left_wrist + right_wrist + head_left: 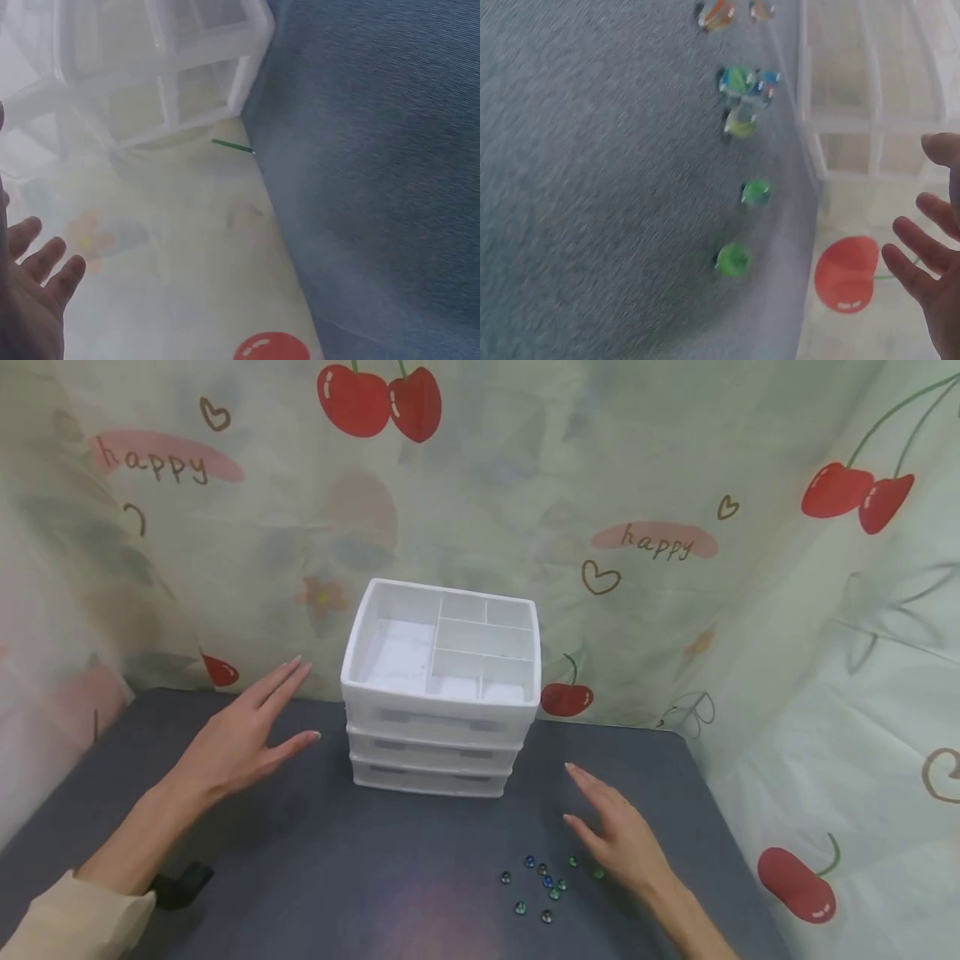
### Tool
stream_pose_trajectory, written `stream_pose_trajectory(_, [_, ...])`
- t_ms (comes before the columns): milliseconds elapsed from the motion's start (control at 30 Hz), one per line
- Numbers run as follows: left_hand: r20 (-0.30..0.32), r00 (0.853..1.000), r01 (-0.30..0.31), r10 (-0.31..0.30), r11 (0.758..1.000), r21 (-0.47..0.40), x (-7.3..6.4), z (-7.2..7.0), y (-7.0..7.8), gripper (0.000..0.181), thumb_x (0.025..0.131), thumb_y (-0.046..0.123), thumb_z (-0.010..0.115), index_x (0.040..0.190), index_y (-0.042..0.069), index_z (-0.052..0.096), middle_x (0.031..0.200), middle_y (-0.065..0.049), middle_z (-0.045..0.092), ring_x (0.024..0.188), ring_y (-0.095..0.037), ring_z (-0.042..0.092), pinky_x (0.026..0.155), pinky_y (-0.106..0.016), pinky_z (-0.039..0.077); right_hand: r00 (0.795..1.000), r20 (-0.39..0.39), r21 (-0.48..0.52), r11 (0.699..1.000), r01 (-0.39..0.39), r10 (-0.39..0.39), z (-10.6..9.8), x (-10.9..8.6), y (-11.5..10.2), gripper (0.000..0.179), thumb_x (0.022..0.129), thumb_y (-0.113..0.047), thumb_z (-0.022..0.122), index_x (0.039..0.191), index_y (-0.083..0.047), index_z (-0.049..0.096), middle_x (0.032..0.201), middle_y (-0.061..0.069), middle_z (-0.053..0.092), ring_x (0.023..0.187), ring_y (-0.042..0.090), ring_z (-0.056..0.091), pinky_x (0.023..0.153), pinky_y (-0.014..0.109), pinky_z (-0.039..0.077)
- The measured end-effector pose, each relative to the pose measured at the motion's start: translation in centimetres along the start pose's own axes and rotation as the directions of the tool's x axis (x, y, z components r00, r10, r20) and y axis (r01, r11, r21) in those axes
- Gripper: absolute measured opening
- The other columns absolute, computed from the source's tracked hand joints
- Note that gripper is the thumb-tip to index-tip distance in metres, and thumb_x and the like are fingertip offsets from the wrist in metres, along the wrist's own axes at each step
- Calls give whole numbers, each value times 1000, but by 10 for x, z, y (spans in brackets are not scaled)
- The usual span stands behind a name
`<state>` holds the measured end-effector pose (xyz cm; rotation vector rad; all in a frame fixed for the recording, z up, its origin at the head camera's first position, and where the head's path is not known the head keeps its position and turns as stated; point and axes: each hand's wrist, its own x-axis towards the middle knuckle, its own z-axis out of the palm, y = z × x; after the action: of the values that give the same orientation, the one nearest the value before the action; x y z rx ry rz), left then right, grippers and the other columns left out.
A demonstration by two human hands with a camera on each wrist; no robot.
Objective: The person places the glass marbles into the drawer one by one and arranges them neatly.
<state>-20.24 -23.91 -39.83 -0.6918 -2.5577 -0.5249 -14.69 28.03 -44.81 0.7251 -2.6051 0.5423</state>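
A white plastic drawer box [431, 739] with a divided open top stands at the back middle of the dark table. To its left, my left hand [238, 739] is held over the table with its fingers straight and thumb spread, holding nothing. On the right, my right hand [622, 839] reaches over the table with extended fingers and nothing in its grasp. Several glass marbles [547, 882], blue, green and clear, lie scattered just left of the right hand. In the right wrist view, a green marble [733, 259] lies nearest that hand's side.
A pale curtain [480, 485] printed with cherries and hearts hangs behind and beside the dark table [360, 860]. A black band [180, 887] is on the left wrist, next to a beige sleeve [93, 914].
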Motion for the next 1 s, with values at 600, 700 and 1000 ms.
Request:
stream_pose_trajectory(600, [-8,1000,0,-1,993,-122,39,-17,22,91,89,37,75,160,27,18,163,-1,25,141,-35,36,104,-57,35,997,-70,294,956,26,-6,5,32,-34,57,87,-7,76,141,-17,57,129,2,65,109,21,64,82,39,55])
stream_pose_trajectory(700, [-14,1000,-10,8,990,-143,47,-18,24,91,90,37,74,160,29,17,162,-1,25,142,-34,35,105,-57,34,998,-61,368,930,-1,26,7,38,-41,53,89,-8,74,139,-15,58,128,1,65,107,20,65,84,40,55])
stream_pose_trajectory(1000, [-22,1000,-24,19,973,-231,66,-16,27,84,90,34,73,158,18,26,158,-10,35,133,-38,45,101,-58,39,995,-15,545,835,-74,98,14,56,-63,44,92,-8,71,134,-14,62,124,0,67,103,18,67,84,37,54])
